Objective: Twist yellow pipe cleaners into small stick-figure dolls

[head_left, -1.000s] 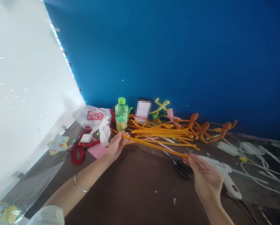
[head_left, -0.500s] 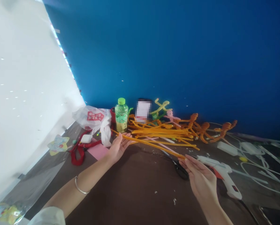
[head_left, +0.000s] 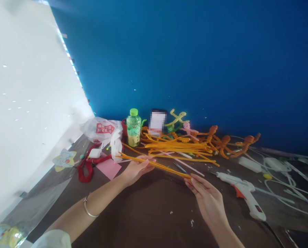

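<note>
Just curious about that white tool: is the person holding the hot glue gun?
No, the hot glue gun lies on the table to the right, while the left hand and right hand hold orange pipe cleaners.

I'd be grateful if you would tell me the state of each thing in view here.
left hand, holding the orange pipe cleaners
right hand, holding their far end
green-capped bottle, upright, capped
glue gun, lying on its side
plastic bag, crumpled

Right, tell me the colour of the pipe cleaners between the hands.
The pipe cleaners are golden orange, best seen in the head view.
</note>
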Motion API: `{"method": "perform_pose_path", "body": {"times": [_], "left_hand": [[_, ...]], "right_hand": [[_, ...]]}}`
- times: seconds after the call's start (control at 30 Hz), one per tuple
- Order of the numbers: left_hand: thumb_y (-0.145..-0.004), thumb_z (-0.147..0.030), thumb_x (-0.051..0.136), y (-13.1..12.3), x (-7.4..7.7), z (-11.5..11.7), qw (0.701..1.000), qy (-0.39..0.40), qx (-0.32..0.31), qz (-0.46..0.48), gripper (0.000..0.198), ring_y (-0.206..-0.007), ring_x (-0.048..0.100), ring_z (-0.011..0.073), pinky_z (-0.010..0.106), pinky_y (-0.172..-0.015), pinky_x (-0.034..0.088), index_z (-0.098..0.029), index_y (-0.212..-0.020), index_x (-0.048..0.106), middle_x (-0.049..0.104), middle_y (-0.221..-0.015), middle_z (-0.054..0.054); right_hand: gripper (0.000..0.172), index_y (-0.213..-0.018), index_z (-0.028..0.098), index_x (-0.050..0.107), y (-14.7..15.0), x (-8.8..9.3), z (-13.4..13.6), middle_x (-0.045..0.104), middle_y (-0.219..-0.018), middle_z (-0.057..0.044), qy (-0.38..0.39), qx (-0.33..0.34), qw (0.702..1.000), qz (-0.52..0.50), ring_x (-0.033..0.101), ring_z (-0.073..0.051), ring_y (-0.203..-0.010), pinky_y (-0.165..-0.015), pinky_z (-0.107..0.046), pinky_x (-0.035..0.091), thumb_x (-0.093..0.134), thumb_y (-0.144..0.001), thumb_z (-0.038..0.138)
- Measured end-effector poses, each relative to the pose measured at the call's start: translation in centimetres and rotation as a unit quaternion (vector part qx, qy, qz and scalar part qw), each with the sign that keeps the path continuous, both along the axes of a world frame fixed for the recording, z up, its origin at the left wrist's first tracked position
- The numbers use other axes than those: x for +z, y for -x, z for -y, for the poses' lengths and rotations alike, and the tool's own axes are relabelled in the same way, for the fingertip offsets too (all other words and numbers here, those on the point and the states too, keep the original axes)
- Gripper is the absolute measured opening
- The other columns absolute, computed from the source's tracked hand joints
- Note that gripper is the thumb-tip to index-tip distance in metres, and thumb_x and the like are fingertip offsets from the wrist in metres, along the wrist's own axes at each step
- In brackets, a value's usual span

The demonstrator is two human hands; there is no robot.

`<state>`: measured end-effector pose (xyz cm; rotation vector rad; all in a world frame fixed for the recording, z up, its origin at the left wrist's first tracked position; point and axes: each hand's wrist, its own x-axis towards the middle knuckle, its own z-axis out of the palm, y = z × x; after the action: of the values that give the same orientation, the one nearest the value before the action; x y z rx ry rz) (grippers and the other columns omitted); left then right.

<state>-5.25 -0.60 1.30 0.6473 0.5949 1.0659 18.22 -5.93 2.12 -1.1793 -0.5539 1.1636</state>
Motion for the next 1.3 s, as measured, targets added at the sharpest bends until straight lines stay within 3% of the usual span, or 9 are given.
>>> {"method": "perform_pose_path", "body": {"times": [0.33, 0.47, 0.6, 0.73, 0.87, 1.03, 1.2, 1.3], "left_hand": [[-0.066, -0.025, 0.07, -0.2, 0.0, 0.3, 0.996, 0.01, 0.034, -0.077, 0.023, -0.086, 0.063, 0.0204, 0.038, -0.083, 0.049, -0.01, -0.082, 0.064, 0.067, -0.09, 0.01], [-0.066, -0.027, 0.07, -0.1, 0.0, 0.2, 0.995, 0.018, 0.03, -0.098, 0.024, -0.082, 0.063, 0.0183, 0.033, -0.078, 0.051, -0.01, -0.081, 0.063, 0.067, -0.086, 0.01], [-0.067, -0.026, 0.07, 0.1, 0.3, 0.4, 0.996, 0.036, -0.015, -0.08, 0.022, -0.072, 0.064, 0.0138, 0.026, -0.07, 0.051, -0.011, -0.08, 0.062, 0.067, -0.084, 0.009], [-0.067, -0.024, 0.069, -0.2, 0.7, 1.2, 0.992, 0.036, -0.096, -0.067, 0.019, -0.07, 0.064, 0.0138, 0.023, -0.066, 0.051, -0.01, -0.078, 0.062, 0.067, -0.083, 0.01], [-0.066, -0.023, 0.07, -0.7, 0.5, 1.9, 0.982, 0.03, -0.164, -0.086, 0.022, -0.068, 0.064, 0.0151, 0.024, -0.064, 0.052, -0.009, -0.08, 0.062, 0.067, -0.081, 0.011], [-0.065, -0.024, 0.071, -1.3, -0.1, 2.2, 0.972, 0.023, -0.217, -0.089, 0.028, -0.064, 0.064, 0.0145, 0.025, -0.062, 0.051, -0.01, -0.086, 0.061, 0.066, -0.074, 0.008], [-0.063, -0.024, 0.072, -1.8, 0.0, 2.2, 0.973, -0.005, -0.204, -0.11, 0.027, -0.063, 0.061, 0.0114, 0.023, -0.063, 0.047, -0.011, -0.084, 0.061, 0.064, -0.069, 0.004], [-0.062, -0.024, 0.073, -1.9, 0.0, 1.9, 0.971, -0.02, -0.211, -0.107, 0.028, -0.066, 0.06, 0.0122, 0.025, -0.069, 0.046, -0.01, -0.084, 0.062, 0.065, -0.072, 0.005]], "right_hand": [[0.034, -0.079, 0.014, 0.068, 0.5, 0.3, 0.2, 0.069, -0.073, -0.006, 0.004, 0.026, 1.0, 0.006, 0.066, -0.018, -0.068, -0.069, -0.029, 0.055, 0.081, -0.05, 0.025], [0.027, -0.078, 0.018, 0.068, -0.2, 0.6, 0.4, 0.069, -0.075, -0.005, -0.033, 0.058, 0.998, 0.012, 0.065, -0.018, -0.067, -0.066, -0.031, 0.054, 0.078, -0.054, 0.026], [0.026, -0.082, 0.022, 0.068, -0.9, 0.7, 0.7, 0.068, -0.087, -0.008, -0.065, 0.132, 0.989, -0.03, 0.064, -0.02, -0.07, -0.064, -0.034, 0.053, 0.066, -0.066, 0.042], [0.022, -0.088, 0.021, 0.067, 0.6, -0.1, 0.9, 0.067, -0.088, -0.008, -0.052, 0.178, 0.979, 0.09, 0.064, -0.018, -0.071, -0.068, -0.032, 0.053, 0.068, -0.067, 0.03], [0.022, -0.095, 0.023, 0.065, 3.2, -0.7, 1.7, 0.063, -0.094, -0.007, -0.134, 0.225, 0.935, 0.24, 0.062, -0.016, -0.072, -0.067, -0.03, 0.053, 0.064, -0.073, 0.026], [0.019, -0.092, 0.028, 0.068, 4.2, -0.4, 2.3, 0.061, -0.092, -0.006, -0.268, 0.237, 0.838, 0.412, 0.061, -0.017, -0.083, -0.072, -0.027, 0.053, 0.057, -0.079, 0.02], [0.028, -0.1, 0.031, 0.065, 4.0, -0.8, 2.2, 0.057, -0.097, -0.005, -0.341, 0.193, 0.783, 0.483, 0.059, -0.014, -0.081, -0.07, -0.026, 0.053, 0.053, -0.081, 0.015], [0.03, -0.103, 0.031, 0.064, 4.1, -0.4, 2.2, 0.058, -0.097, -0.005, -0.367, 0.2, 0.741, 0.526, 0.058, -0.014, -0.082, -0.072, -0.025, 0.052, 0.052, -0.081, 0.014]]}}
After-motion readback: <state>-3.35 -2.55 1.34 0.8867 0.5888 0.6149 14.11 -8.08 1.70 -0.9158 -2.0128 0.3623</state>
